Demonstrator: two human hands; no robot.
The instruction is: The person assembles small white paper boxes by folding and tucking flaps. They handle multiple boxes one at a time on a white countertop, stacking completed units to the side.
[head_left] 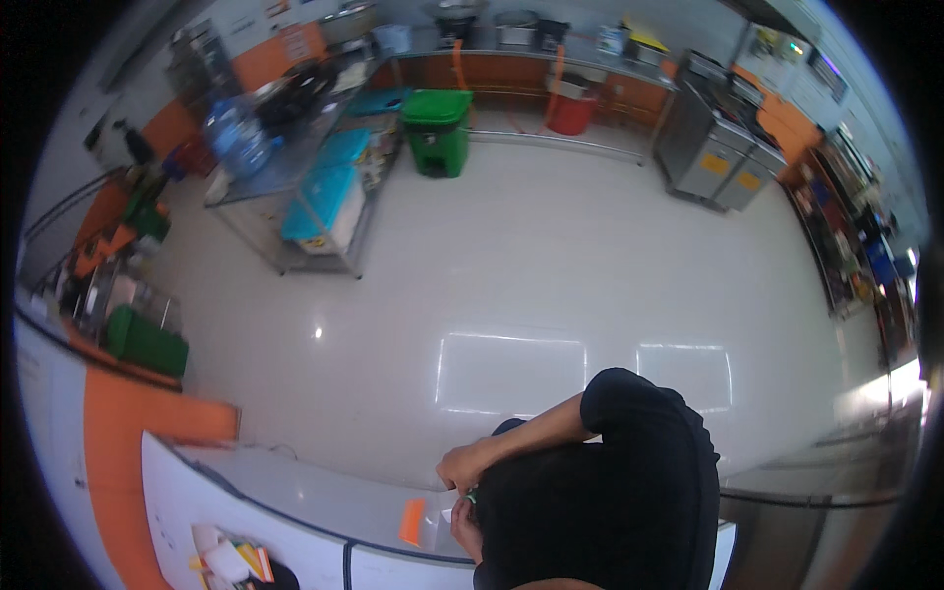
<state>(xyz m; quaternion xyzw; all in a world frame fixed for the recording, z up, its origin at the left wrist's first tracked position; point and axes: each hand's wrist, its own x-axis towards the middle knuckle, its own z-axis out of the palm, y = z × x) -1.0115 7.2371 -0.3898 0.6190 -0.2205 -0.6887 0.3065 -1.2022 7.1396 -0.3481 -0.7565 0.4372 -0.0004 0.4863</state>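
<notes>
My right arm, in a short black sleeve, reaches left across the front of my black shirt (600, 501). My right hand (460, 467) is closed, its fingers curled downward. Just below it, close to my body, my left hand (466, 529) is partly hidden by the shirt, its fingers bent and drawn together. Between the hands shows a small green-and-white bit (473, 496), too small to name. What the fingers grip cannot be made out. Beside my left hand, an orange rectangular piece (413, 521) stands out against a pale surface.
A white-topped unit (295, 531) runs along the lower left, with a pile of white and yellow items (228, 559). Across the pale floor (492, 256) stand a green bin (436, 133), a steel table (265, 182) with blue-lidded boxes, and a steel cabinet (713, 147).
</notes>
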